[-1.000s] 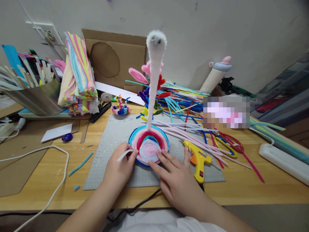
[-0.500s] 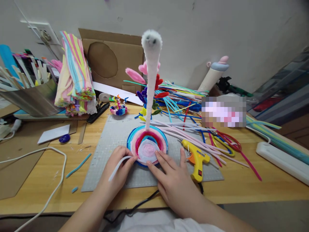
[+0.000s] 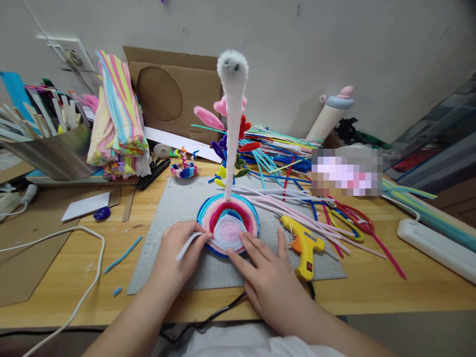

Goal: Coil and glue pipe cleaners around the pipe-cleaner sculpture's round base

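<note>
Left grip (image 3: 171, 249) pinches white strip (image 3: 185, 247) | right grip (image 3: 267, 273) palm-down, splayed

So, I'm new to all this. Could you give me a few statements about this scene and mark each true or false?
1. The left hand pinches a white strip. True.
2. The right hand is holding the yellow glue gun. False: that hand rests on the round coiled piece, and the glue gun lies beside it.
3. The tall white figure stands upright, with dark eyes near its top. True.
4. The red-handled scissors lie left of the glue gun. False: they lie to its right.
5. The metal container holds several thin sticks. True.
</note>
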`<state>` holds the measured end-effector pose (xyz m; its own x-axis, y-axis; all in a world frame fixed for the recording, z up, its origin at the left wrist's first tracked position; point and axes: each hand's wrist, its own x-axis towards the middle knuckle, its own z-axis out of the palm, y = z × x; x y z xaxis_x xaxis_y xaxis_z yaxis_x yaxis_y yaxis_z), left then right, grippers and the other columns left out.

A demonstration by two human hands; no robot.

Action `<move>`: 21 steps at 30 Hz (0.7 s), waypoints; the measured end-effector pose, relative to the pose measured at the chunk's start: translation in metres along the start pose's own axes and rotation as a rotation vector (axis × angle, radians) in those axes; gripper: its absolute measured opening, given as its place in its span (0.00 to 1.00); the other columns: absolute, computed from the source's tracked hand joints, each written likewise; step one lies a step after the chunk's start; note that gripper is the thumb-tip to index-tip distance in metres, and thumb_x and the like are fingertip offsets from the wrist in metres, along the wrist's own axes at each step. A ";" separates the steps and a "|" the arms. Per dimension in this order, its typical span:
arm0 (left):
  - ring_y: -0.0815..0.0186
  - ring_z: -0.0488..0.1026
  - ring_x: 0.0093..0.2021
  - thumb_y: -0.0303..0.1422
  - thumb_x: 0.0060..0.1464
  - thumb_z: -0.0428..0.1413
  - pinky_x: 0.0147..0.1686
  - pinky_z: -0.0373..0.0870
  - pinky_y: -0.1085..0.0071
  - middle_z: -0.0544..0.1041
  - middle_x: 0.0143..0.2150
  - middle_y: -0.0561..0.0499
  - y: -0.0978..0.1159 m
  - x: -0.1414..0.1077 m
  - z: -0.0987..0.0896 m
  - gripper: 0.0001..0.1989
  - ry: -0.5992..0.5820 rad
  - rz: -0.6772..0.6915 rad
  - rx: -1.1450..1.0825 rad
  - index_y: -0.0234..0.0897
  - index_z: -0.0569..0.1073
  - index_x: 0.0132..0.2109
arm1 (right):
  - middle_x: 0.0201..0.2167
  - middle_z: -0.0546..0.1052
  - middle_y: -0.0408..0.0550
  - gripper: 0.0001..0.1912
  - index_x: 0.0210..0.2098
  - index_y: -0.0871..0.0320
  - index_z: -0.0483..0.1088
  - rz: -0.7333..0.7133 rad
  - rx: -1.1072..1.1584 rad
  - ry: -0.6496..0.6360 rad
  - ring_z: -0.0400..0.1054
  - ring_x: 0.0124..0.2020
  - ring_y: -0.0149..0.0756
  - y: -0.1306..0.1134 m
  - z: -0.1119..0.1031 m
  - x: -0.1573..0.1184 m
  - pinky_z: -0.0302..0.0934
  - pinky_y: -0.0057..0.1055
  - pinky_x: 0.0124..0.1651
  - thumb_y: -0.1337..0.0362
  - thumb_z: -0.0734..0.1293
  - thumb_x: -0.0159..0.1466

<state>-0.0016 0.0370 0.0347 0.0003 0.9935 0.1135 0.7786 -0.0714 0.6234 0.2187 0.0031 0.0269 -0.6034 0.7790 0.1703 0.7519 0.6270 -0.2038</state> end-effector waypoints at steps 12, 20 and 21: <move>0.61 0.73 0.34 0.41 0.50 0.58 0.33 0.61 0.68 0.77 0.28 0.53 0.010 0.009 0.001 0.10 -0.006 -0.096 0.098 0.41 0.72 0.27 | 0.62 0.63 0.58 0.25 0.60 0.49 0.62 -0.010 0.011 0.011 0.53 0.64 0.45 0.000 -0.001 0.000 0.12 0.61 0.61 0.60 0.65 0.63; 0.62 0.72 0.33 0.40 0.50 0.58 0.35 0.61 0.68 0.77 0.28 0.54 0.006 0.008 0.011 0.10 0.073 -0.081 0.082 0.41 0.72 0.27 | 0.62 0.63 0.58 0.25 0.60 0.49 0.61 -0.006 0.000 -0.005 0.53 0.64 0.46 -0.001 -0.002 0.001 0.13 0.62 0.61 0.61 0.64 0.63; 0.63 0.72 0.33 0.40 0.51 0.58 0.35 0.61 0.68 0.77 0.28 0.54 0.006 0.007 0.012 0.10 0.080 -0.080 0.076 0.41 0.71 0.26 | 0.62 0.63 0.58 0.25 0.60 0.48 0.61 -0.005 0.003 -0.006 0.53 0.64 0.45 -0.001 -0.002 0.001 0.13 0.62 0.61 0.61 0.64 0.63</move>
<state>0.0106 0.0450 0.0303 -0.1113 0.9853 0.1293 0.8193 0.0173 0.5731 0.2176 0.0035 0.0291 -0.6092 0.7756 0.1652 0.7479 0.6312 -0.2056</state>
